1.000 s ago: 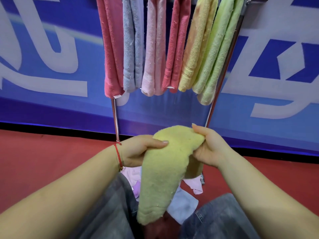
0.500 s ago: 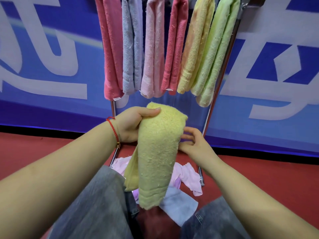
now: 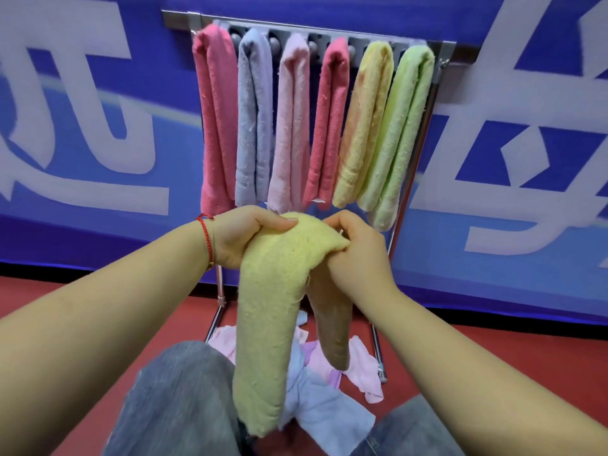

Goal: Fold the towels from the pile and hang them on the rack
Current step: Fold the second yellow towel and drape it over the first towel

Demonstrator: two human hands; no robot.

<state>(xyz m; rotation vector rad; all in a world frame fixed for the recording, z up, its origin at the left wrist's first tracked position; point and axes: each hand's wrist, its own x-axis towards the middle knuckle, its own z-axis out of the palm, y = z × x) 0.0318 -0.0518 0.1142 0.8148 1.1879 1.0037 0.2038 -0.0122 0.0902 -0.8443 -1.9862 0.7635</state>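
Head view: both hands hold the folded yellow towel [image 3: 269, 311] at its top fold, left hand [image 3: 241, 236] gripping one side, right hand [image 3: 357, 250] pinching the other, just below the rack [image 3: 447, 54] of six hung towels, above the pile [image 3: 329, 390] on the floor

Bright, even light overall, no glare. Beyond my hands [image 3: 358, 255] the banner [image 3: 98, 133] smears with motion blur toward both edges. Wide-angle bends the rack [image 3: 441, 51] bar. The yellow towel [image 3: 273, 307] casts a brown shadow on its rear half below my right hand.
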